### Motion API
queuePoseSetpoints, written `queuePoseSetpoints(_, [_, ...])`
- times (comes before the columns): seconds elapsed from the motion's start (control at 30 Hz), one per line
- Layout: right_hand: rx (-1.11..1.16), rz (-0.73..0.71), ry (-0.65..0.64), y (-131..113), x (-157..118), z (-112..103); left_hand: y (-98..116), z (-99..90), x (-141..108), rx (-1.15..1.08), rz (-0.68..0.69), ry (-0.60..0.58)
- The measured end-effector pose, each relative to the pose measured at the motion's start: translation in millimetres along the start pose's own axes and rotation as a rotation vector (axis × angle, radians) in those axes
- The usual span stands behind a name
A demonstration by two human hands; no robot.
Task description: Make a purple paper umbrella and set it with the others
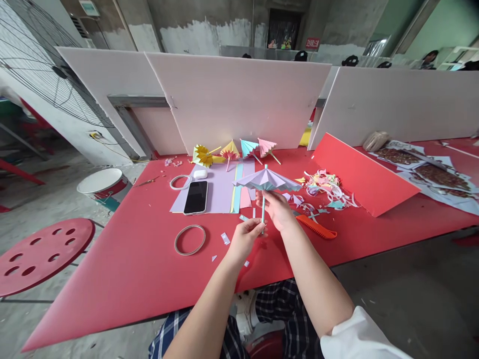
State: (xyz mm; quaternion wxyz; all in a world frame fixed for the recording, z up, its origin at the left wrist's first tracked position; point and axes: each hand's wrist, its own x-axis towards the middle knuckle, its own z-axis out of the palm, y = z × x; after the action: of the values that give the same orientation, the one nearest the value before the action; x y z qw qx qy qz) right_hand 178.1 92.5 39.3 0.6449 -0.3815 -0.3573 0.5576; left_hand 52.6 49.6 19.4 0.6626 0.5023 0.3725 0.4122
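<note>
A lilac paper umbrella (266,178) with a pale blue stick stands open and upright above the red table (149,259). My left hand (246,238) pinches the lower end of the stick. Just under the canopy, my right hand (276,209) has its fingers closed round the upper stick. Behind the umbrella, several small paper umbrellas (248,147) in yellow, blue and pink lean near the white partition. An orange cutter (316,227) lies to the right of my right hand.
A phone (195,197) rests on lilac paper (220,194), near a white case (200,174). Two tape rolls (190,240) (180,182) lie left. Paper scraps (329,188) are piled before a folded red board (362,174). A red stool (45,254) stands left of the table.
</note>
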Motion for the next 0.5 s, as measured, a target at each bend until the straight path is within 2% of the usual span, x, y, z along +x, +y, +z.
queuePoseSetpoints(0.17, [-0.093,0.061,-0.126,3.4,2.7,-1.2,2.3,-4.9,3.4,0.053,0.06,0.034])
queuePoseSetpoints(0.3, [-0.181,0.092,-0.231,10.4,-0.4,2.8,5.9,-14.2,10.2,0.098,0.126,0.11])
queuePoseSetpoints(0.4, [-0.257,0.076,-0.237,17.9,0.4,7.6,6.1,-21.5,16.1,0.162,0.145,0.182])
queuePoseSetpoints(0.5, [-0.366,0.036,-0.185,24.3,11.1,5.9,4.9,-28.4,20.7,0.27,0.143,0.268])
